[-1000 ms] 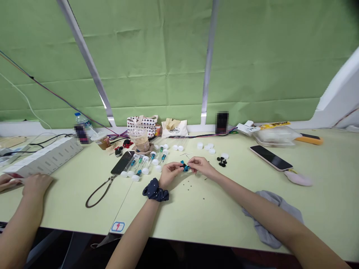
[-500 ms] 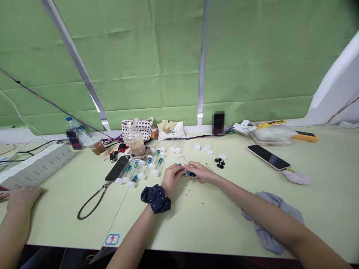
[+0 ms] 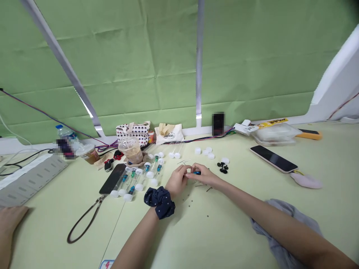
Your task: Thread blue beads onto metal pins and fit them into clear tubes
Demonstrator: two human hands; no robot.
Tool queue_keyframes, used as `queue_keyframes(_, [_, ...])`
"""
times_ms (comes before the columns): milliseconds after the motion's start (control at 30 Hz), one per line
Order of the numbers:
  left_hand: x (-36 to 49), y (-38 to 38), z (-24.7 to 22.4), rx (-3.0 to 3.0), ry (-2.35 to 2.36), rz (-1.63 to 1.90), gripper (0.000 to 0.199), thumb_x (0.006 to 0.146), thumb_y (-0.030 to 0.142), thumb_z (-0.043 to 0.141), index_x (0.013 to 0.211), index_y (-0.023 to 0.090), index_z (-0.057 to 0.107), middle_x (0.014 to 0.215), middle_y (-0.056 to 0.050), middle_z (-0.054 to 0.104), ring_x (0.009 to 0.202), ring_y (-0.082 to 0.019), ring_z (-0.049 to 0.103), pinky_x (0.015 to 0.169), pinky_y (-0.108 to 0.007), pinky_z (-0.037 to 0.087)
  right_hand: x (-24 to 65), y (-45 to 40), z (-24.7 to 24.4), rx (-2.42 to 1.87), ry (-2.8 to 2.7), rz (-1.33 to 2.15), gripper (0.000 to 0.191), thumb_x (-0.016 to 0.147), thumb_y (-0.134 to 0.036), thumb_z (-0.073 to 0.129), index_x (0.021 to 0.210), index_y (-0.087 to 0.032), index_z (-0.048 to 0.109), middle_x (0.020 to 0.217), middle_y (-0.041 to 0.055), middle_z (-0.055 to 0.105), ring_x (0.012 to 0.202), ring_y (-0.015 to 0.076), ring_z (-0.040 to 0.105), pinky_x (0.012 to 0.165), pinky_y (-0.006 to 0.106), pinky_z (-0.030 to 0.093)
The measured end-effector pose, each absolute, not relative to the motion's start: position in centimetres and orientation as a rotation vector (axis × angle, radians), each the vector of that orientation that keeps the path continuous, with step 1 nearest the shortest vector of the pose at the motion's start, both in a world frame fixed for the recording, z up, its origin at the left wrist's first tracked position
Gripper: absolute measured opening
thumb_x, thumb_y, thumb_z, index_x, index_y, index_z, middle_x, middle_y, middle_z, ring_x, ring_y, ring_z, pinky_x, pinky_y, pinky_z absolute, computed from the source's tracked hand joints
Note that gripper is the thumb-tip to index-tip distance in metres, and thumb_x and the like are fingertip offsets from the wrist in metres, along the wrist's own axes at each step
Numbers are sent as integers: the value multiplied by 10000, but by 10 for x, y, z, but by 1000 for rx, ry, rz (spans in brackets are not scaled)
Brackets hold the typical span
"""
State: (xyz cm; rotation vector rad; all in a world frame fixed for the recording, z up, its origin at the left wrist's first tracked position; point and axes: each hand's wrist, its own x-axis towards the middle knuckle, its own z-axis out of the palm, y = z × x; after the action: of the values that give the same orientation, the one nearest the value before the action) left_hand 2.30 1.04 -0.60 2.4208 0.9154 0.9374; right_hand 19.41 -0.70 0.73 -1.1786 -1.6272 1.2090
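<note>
Small blue part (image 3: 197, 173) pinched between thumb and curled fingers of our right hand (image 3: 206, 176), over table (image 3: 213, 235). Our left hand (image 3: 176, 181) just beside, at its nine o'clock, fingers bent; we cannot tell whether they grip. From part, capped clear tubes (image 3: 139, 186) at nine o'clock, loose white caps (image 3: 211, 156) at one.

Creased green sheet (image 3: 174, 56) at rear – lt-grey strips (image 3: 199, 67) over it – pale tbl (image 3: 224, 235) w/ seam (image 3: 112, 234).

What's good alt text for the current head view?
A person's left hand and right hand close together over a pale table, a small blue piece held in the right one. Clear tubes and a phone lie left; black pieces and a second phone lie right.
</note>
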Motion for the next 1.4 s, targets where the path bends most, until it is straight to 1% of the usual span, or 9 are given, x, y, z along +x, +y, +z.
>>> queue_keyframes(100, [21, 31, -3, 2437, 868, 880, 455, 763, 104, 472, 1208, 199, 455, 943, -45, 554, 761, -137, 523, 716, -270, 453, 197, -1, 5, -1223, -1573, 1113, 406, 658, -539, 650, 711, -180, 468, 663, -25, 496, 589, 96, 441, 512, 210, 327])
queue_keyframes(200, [19, 58, -2, 2488, 1024, 899, 504, 721, 78, 488, 1208, 201, 450, 1032, -61, 536, 874, -162, 517, 815, -307, 438, 199, 5, 4, -1309, -1471, 1086, 418, 650, -552, 648, 706, -186, 455, 621, -46, 452, 511, 76, 366, 465, 207, 283])
queue_keyframes(367, [28, 100, -7, 2539, 1774, 829, 313, 787, 214, 510, 1092, 145, 530, 1043, -119, 497, 1015, -251, 458, 856, -382, 388, 204, 10, 7, -1368, -1381, 1133, 422, 622, -539, 673, 736, -198, 452, 619, -59, 433, 478, 64, 309, 437, 200, 240])
queue_keyframes(500, [43, 119, -8, 2639, 2035, 619, 326, 784, 364, 544, 991, 113, 564, 1004, -145, 491, 1009, -299, 427, 816, -412, 370, 205, 14, 7, -1369, -1370, 1050, 404, 612, -511, 690, 716, -193, 462, 613, -50, 447, 527, 84, 367, 483, 209, 294])
queue_keyframes(633, [51, 130, -8, 2701, 2107, 512, 274, 766, 326, 557, 918, 100, 582, 991, -155, 496, 988, -305, 424, 805, -420, 360, 205, 19, 3, -1371, -1386, 939, 366, 617, -481, 692, 689, -184, 490, 667, -22, 509, 627, 116, 453, 588, 237, 366])
queue_keyframes(767, [48, 134, -12, 2669, 2087, 547, 220, 773, 257, 533, 907, 90, 582, 989, -159, 504, 975, -297, 439, 787, -409, 379, 206, 22, -3, -1359, -1412, 918, 351, 632, -489, 674, 721, -178, 537, 685, -5, 555, 644, 131, 492, 620, 259, 394])
queue_keyframes(1067, [-5, 70, -13, 2413, 1494, 1140, 229, 878, 300, 418, 1041, 160, 500, 998, -98, 532, 1003, -239, 487, 891, -399, 391, 213, 25, -5, -1279, -1298, 753, 337, 675, -481, 642, 802, -183, 551, 808, 41, 595, 747, 171, 549, 649, 280, 432])
queue_keyframes(1300, [-39, -9, -7, 2037, 1345, 1028, 284, 893, 349, 398, 1142, 225, 461, 1127, -72, 536, 1072, -203, 499, 905, -342, 399, 214, 15, 8, -1227, -1345, 794, 344, 691, -495, 635, 819, -184, 560, 829, 44, 577, 773, 172, 529, 646, 273, 421])
queue_keyframes(1400, [-44, -26, -8, 1934, 1330, 1012, 290, 893, 359, 408, 1156, 249, 461, 1170, -61, 530, 1100, -201, 482, 930, -342, 382, 212, 8, 14, -1215, -1440, 833, 355, 687, -484, 644, 856, -181, 567, 788, 32, 545, 679, 140, 490, 559, 243, 379])
